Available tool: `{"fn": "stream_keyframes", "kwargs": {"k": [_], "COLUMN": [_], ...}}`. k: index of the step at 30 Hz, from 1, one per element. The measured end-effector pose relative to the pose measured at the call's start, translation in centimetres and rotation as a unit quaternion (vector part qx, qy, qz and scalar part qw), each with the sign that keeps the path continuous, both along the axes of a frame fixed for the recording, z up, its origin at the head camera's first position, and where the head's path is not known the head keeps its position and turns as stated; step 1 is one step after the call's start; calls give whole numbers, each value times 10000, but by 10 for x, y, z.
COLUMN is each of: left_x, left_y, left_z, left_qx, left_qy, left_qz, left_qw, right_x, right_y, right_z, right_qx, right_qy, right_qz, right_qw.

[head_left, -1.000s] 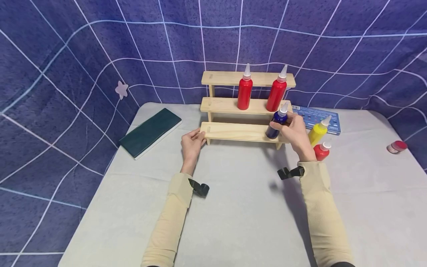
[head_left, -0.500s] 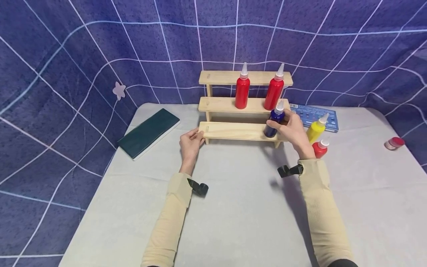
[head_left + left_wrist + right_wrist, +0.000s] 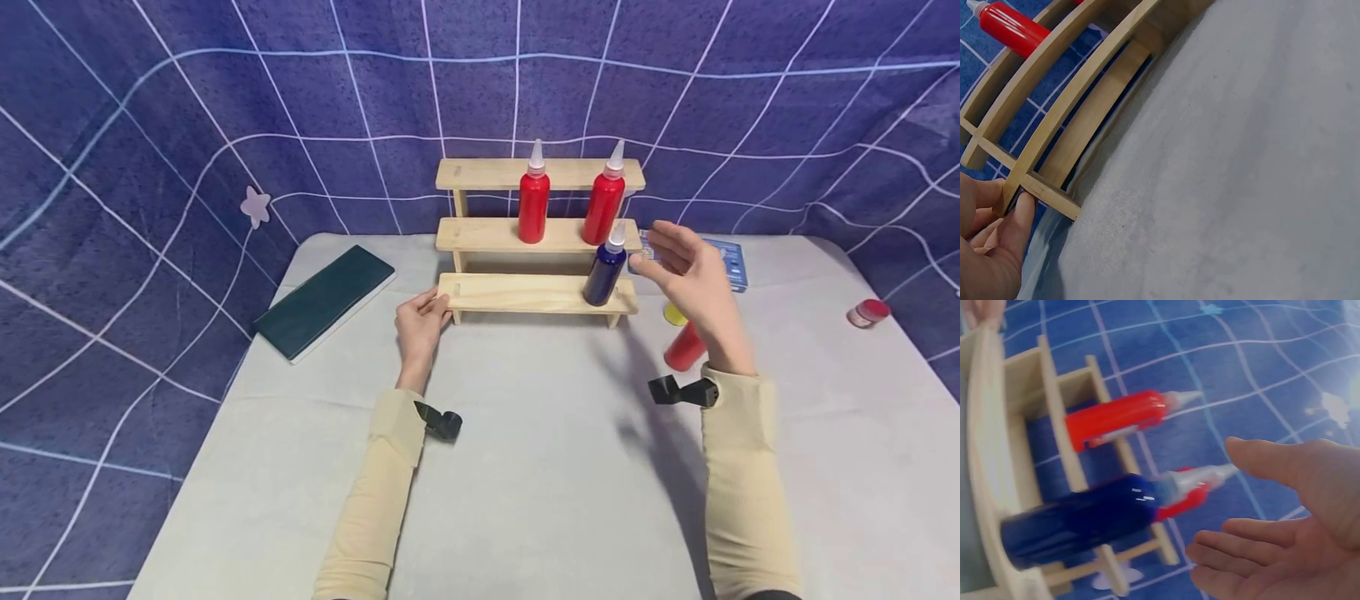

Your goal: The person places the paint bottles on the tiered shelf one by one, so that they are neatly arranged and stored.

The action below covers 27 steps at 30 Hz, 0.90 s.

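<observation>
A three-step wooden display rack [image 3: 517,292] stands at the back of the table. My left hand [image 3: 422,329] pinches the left end of its lowest shelf; the left wrist view shows thumb and fingers [image 3: 1016,225] around the board's end. On the right of that lowest shelf a dark blue squeeze bottle [image 3: 603,275] with a clear pointed cap stands upright. My right hand [image 3: 697,279] is just right of the bottle, fingers apart and holding nothing. In the right wrist view the palm [image 3: 1285,550] faces the bottle's cap. Two red squeeze bottles [image 3: 533,207] stand on the middle shelf.
Partly behind my right hand are a yellow bottle [image 3: 675,314], a red bottle [image 3: 682,348] and a blue flat box [image 3: 731,260]. A small red-lidded jar [image 3: 868,313] is farther right. A dark green box [image 3: 324,302] lies left of the rack.
My right hand has let go of the dark blue bottle and moved right, its fingers spreading. The bottle stays on the lowest shelf. My left hand keeps its hold on the rack.
</observation>
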<state>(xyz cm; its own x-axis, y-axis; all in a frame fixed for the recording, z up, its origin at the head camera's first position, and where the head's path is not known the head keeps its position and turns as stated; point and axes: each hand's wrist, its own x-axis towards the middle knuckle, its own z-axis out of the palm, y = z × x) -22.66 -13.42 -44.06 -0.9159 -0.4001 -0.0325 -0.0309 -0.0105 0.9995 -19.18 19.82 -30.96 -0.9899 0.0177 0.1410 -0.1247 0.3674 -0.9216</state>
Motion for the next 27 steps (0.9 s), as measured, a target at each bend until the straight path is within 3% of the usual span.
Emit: {"fn": "stream_keyframes", "kwargs": {"k": [3, 9, 18, 21, 27], "left_x": [0, 0, -1, -1, -1], "left_y": [0, 0, -1, -2, -1], "left_z": [0, 2, -1, -1, 0], "left_qx": [-29, -115, -11, 6, 62], "left_qy": [-12, -44, -36, -26, -32], "left_qz": [16, 18, -42, -61, -112], "left_qw": [10000, 9999, 10000, 10000, 9999], "right_x": [6, 15, 26, 27, 28], "right_y": [9, 29, 57, 67, 85], "right_z": [5, 8, 3, -1, -10], "right_qx": [-99, -940, -1206, -1176, -389], "right_qy": [220, 540, 342, 295, -70], "right_qz": [-149, -210, -127, 21, 317], "right_qw": [9996, 9939, 9920, 9926, 9987]}}
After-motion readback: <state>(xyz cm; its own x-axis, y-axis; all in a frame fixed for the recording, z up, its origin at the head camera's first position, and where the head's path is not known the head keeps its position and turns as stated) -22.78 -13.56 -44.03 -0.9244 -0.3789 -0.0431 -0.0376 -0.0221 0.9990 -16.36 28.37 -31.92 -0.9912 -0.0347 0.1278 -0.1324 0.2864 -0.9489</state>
